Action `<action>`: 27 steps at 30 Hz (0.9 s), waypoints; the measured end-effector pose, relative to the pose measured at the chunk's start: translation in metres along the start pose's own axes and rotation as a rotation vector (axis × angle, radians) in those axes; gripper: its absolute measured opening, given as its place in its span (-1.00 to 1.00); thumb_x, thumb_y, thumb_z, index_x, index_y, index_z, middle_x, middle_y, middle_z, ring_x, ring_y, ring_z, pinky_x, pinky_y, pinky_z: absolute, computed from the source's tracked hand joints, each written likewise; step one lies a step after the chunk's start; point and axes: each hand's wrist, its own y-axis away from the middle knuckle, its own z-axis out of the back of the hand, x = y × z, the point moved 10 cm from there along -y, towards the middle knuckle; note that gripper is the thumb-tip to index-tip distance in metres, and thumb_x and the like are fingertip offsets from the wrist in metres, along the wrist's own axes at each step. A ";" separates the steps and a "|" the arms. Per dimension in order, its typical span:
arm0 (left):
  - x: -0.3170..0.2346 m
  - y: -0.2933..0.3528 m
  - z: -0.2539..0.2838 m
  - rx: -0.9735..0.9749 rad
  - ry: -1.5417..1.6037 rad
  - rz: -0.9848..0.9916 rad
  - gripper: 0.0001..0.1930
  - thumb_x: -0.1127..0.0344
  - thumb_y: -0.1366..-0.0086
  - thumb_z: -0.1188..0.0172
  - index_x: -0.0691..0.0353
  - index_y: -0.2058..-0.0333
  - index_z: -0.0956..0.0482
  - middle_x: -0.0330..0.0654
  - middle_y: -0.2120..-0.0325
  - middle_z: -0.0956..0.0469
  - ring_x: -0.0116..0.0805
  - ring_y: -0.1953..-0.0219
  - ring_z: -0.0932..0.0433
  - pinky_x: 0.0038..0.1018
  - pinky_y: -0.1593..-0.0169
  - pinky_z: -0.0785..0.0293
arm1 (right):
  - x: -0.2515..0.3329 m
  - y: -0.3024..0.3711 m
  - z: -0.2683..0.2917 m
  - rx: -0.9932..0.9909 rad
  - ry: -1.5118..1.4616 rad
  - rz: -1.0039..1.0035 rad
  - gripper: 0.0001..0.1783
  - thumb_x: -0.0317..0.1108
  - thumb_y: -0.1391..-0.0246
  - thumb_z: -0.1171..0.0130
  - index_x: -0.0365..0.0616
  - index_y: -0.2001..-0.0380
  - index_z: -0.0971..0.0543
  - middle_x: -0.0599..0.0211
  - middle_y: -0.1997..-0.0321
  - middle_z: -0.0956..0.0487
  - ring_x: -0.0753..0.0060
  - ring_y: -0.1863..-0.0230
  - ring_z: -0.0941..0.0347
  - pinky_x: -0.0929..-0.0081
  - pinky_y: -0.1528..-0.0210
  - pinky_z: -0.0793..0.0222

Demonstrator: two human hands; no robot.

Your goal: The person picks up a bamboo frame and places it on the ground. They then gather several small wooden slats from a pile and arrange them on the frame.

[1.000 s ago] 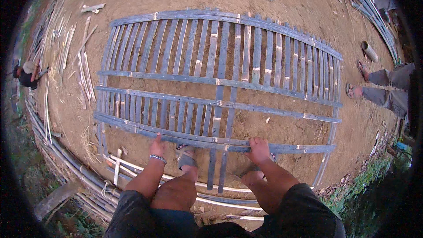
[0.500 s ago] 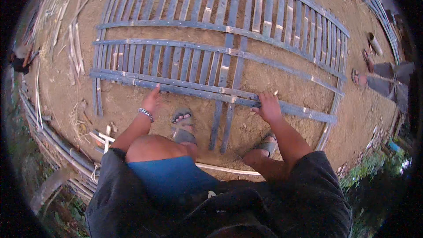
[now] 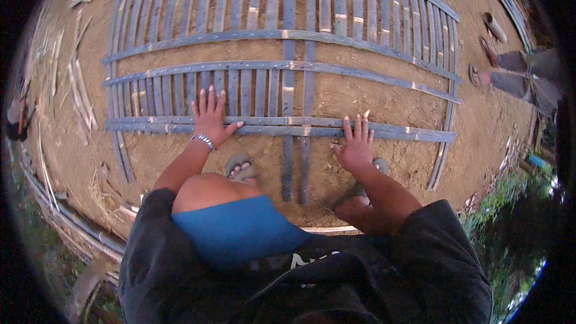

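A large lattice panel of grey-blue bamboo slats [image 3: 288, 36] lies flat on bare earth. Its nearest crosswise slat [image 3: 282, 127] runs left to right in front of me. My left hand [image 3: 210, 119], with a metal bracelet on the wrist, lies flat on that slat with fingers spread. My right hand [image 3: 356, 144] rests flat on the same slat further right, fingers apart. Neither hand holds anything. My sandalled feet [image 3: 240, 168] stand on the ground just below the slat, beside two upright slats [image 3: 297, 162].
Another person's sandalled feet and trouser legs [image 3: 510, 78] stand at the right edge of the panel. Loose bamboo strips [image 3: 78, 96] lie on the left, long poles [image 3: 66, 222] along the lower left. Grass [image 3: 504, 204] borders the right.
My head has dropped lower and closer to the panel. Both hands went from gripping the near slat's edge to lying flat on it with fingers spread.
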 end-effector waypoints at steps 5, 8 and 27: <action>-0.005 -0.007 -0.011 0.002 0.003 -0.003 0.10 -0.38 -0.04 -0.19 0.13 -0.39 0.05 0.06 -0.43 0.28 0.09 -0.45 0.38 0.12 -0.38 0.45 | -0.005 -0.007 -0.007 -0.016 -0.018 0.018 0.08 0.36 -0.04 -0.04 -0.02 -0.43 0.08 -0.09 -0.51 0.23 -0.19 -0.52 0.47 -0.22 -0.43 0.41; -0.011 -0.009 -0.011 0.012 -0.033 -0.013 0.12 -0.39 -0.02 -0.20 0.14 -0.39 0.05 0.06 -0.43 0.29 0.11 -0.45 0.39 0.13 -0.38 0.47 | -0.010 -0.012 -0.009 0.045 -0.021 0.010 0.18 0.48 0.06 -0.03 -0.02 -0.43 0.09 -0.08 -0.51 0.25 -0.21 -0.51 0.48 -0.22 -0.43 0.43; -0.010 -0.007 -0.010 -0.041 -0.089 -0.003 0.11 -0.30 0.02 -0.30 0.09 -0.38 0.03 -0.01 -0.43 0.22 0.09 -0.45 0.29 0.12 -0.38 0.31 | -0.013 -0.005 -0.009 0.026 -0.040 0.023 0.08 0.38 -0.02 -0.04 0.12 -0.44 0.12 0.07 -0.53 0.24 -0.14 -0.52 0.41 -0.23 -0.43 0.36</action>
